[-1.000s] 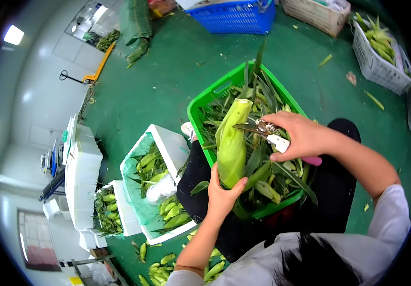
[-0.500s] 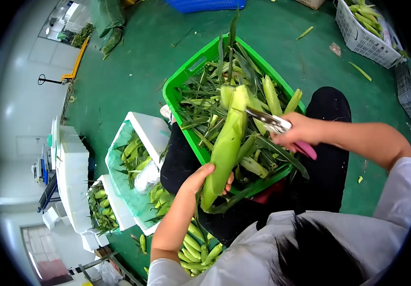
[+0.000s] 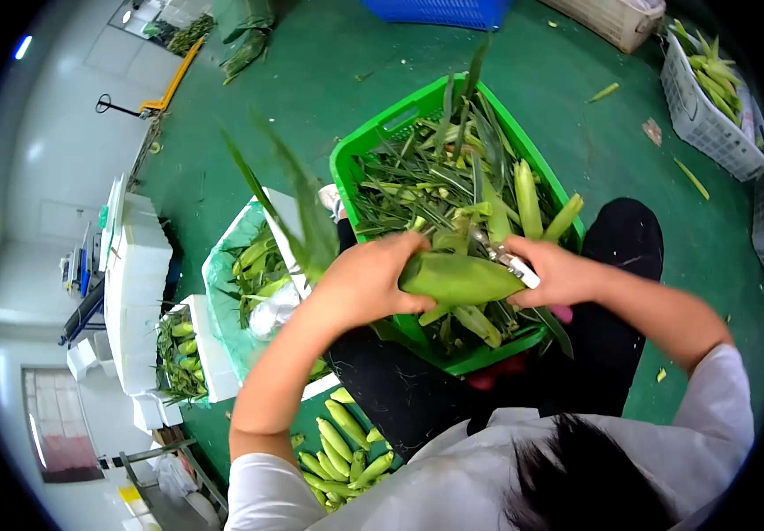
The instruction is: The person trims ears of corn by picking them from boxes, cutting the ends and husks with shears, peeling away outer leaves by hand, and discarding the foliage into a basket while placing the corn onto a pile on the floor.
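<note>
An ear of corn [image 3: 462, 278] in its green husk lies sideways above the green crate [image 3: 344, 190], and my left hand [image 3: 371, 279] is closed around one end of it. Long leaves stick up behind that hand, blurred by motion. My right hand [image 3: 555, 273] grips pruning shears [image 3: 515, 265] with a metal head and a pink handle, close to the other end of the ear. The blades are partly hidden behind the corn. Under both hands, the crate is heaped with cut leaves and husks [image 3: 426, 181].
On the floor to my left lies a pile of trimmed corn ears [image 3: 338, 451]. Beyond it stand foam boxes [image 3: 216, 350] with leafy corn. A white basket [image 3: 709, 124] of corn stands at the far right, and a blue crate [image 3: 439, 11] at the top.
The ear has tipped from upright to sideways, and my left hand has risen up beside the crate. The shears have turned lower, near the ear's end. The whole view has shifted slightly.
</note>
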Demonstrator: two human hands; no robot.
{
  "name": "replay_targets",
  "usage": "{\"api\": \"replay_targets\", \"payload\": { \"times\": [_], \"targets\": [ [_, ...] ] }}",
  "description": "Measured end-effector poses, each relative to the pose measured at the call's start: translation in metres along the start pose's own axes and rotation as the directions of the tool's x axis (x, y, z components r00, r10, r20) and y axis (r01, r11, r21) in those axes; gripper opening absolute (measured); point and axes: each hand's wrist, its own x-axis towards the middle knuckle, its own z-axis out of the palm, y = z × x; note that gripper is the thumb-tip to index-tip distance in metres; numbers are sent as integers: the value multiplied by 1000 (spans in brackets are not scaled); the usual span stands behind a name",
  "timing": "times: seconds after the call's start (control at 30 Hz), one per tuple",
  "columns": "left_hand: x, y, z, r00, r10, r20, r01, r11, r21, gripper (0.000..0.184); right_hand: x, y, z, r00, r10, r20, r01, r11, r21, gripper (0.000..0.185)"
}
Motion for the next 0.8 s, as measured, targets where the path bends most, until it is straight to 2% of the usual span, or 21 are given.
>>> {"api": "replay_targets", "payload": {
  "times": [0.03,0.07,0.1,0.13,0.17,0.2,0.23,0.27,0.3,0.33,0.4,0.43,0.47,0.53,0.57,0.6,0.63,0.67,0.7,0.73,0.8],
  "targets": [
    [-7,2,3,966,59,-250,-24,990,140,37,-2,15,12,995,48,-88,-27,975,220,53],
    [-17,5,9,871,142,-471,-7,961,276,29,-6,18,24,978,130,-164,-60,926,373,53],
    [-40,11,27,842,-255,-476,228,967,-115,15,-16,21,47,949,147,-279,-19,910,415,52],
    [-52,-15,83,863,-505,-6,293,512,-807,26,-13,20,61,920,134,-369,42,901,432,52],
    [-43,-9,104,795,-607,-11,179,252,-951,33,-15,18,74,910,112,-398,45,930,364,52],
    [-34,-2,123,717,-696,20,10,-18,-1000,40,-16,15,84,901,91,-423,43,954,297,51],
    [-25,-5,135,660,-751,-19,-129,-89,-988,44,-18,5,92,918,87,-388,43,948,314,49],
    [-19,-14,145,597,-801,-44,-264,-145,-954,48,-21,6,96,942,105,-320,-42,979,200,51],
    [-16,-19,147,615,-789,23,-281,-246,-928,46,-24,8,99,953,152,-261,-51,933,356,58],
    [-10,-12,153,562,-827,-25,-391,-240,-888,45,-27,9,99,961,190,-201,-68,866,496,66],
    [-11,-21,152,679,-728,95,-449,-514,-731,47,-34,5,94,953,277,-126,-65,591,804,65],
    [-12,-19,144,777,-629,17,-446,-569,-691,50,-37,-2,92,950,290,-116,-96,626,774,64],
    [-6,-33,152,811,-573,-117,-544,-666,-510,50,-37,-5,95,931,287,-225,-64,735,675,57],
    [-6,-26,132,745,-657,-119,-602,-584,-545,51,-31,-11,100,868,216,-447,-10,908,420,44],
    [-7,-21,122,735,-669,-111,-614,-588,-526,53,-26,-11,92,832,219,-510,-75,955,287,46],
    [-12,-26,121,729,-658,-190,-608,-494,-621,53,-22,-21,80,776,238,-584,-233,969,85,53],
    [-17,-30,120,709,-683,-177,-546,-373,-750,52,-21,-27,72,717,49,-695,-247,951,-188,56],
    [-22,-33,118,685,-708,-170,-461,-240,-854,52,-21,-32,65,652,-162,-741,-286,852,-438,60],
    [-28,-29,111,636,-735,-237,-380,-31,-924,49,-25,-36,62,652,-174,-738,-294,839,-458,66],
    [-31,-25,109,621,-729,-290,-366,58,-929,52,-28,-41,61,744,-125,-656,-197,897,-395,68],
    [-38,-6,105,570,-698,-434,-102,464,-880,64,-33,-52,67,888,-52,-457,-48,978,-203,71]
  ]
}}
